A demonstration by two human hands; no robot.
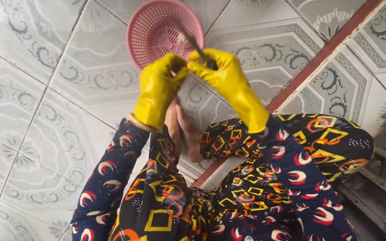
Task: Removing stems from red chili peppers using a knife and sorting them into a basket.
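Both gloved hands meet over pink basket (150, 31); right hand (222, 73) pinches slanted thin tool (192, 41), left hand (159, 85) clenched beside.

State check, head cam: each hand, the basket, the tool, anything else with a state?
Left hand: in a yellow glove, curled shut; what it holds is hidden.
Right hand: in a yellow glove, grip closed on the thin dark tool.
Thin dark tool: held tilted over the basket, blurred.
Pink basket: upright on the tiled floor, looks empty.
Tiled floor: patterned, crossed by a red-brown strip.
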